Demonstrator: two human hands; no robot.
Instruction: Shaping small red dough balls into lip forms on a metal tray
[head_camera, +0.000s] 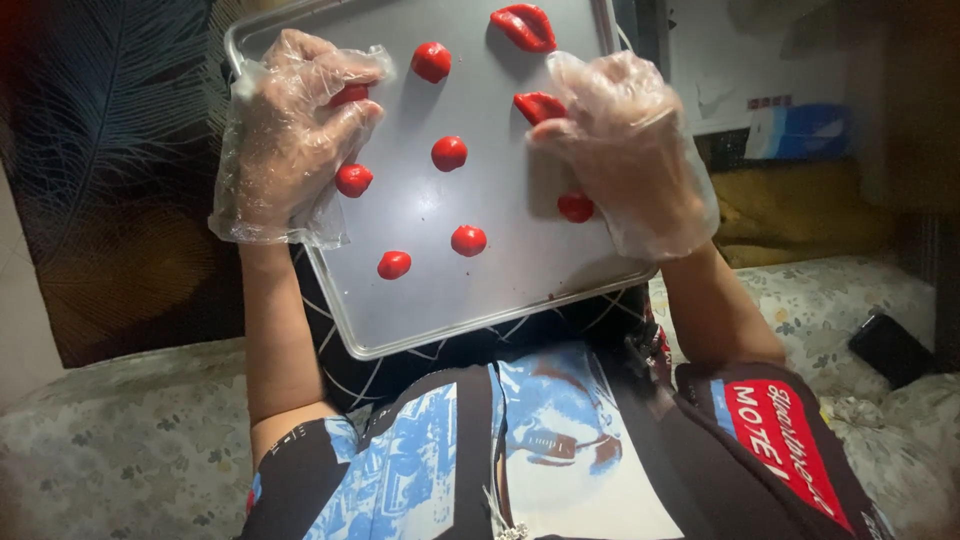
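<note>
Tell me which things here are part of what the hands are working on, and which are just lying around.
In use:
- metal tray
- red dough balls
- lip-shaped red pieces
- left hand, gloved, on a red piece at the tray's edge
- right hand, gloved, touching a lip-shaped piece

Lying about:
- black flat object on the floral cushion
- blue and white box

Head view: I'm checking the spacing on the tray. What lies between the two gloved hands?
Between the left hand and right hand, two red balls on bare tray, seen in the head view.
</note>
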